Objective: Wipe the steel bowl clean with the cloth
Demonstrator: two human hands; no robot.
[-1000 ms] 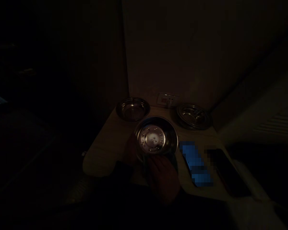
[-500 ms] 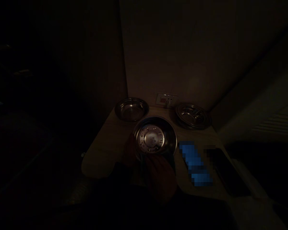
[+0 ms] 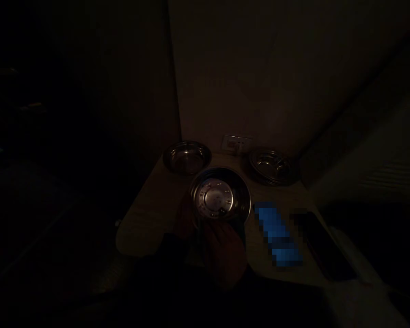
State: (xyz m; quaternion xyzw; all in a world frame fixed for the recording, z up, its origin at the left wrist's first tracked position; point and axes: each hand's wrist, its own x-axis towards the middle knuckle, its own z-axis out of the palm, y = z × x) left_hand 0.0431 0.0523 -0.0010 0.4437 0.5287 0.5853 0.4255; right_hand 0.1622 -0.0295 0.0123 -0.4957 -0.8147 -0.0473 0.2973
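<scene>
The scene is very dark. A round steel plate (image 3: 220, 196) is held tilted over a small light tabletop (image 3: 146, 218). My left hand (image 3: 184, 214) grips the plate's left rim. My right hand (image 3: 223, 250) is at the plate's near edge, closed over a dark cloth (image 3: 239, 225) pressed against the plate. The fingers of both hands are hard to make out in the dim light.
A steel bowl (image 3: 187, 157) sits at the back left and a stack of steel plates (image 3: 271, 166) at the back right. A wall socket (image 3: 238, 143) is behind them. A blurred blue object (image 3: 276, 234) and a dark flat phone-like object (image 3: 323, 246) lie to the right.
The plate and both hands have shifted slightly left and toward me; my right hand with the cloth has moved a little along the plate's near edge.
</scene>
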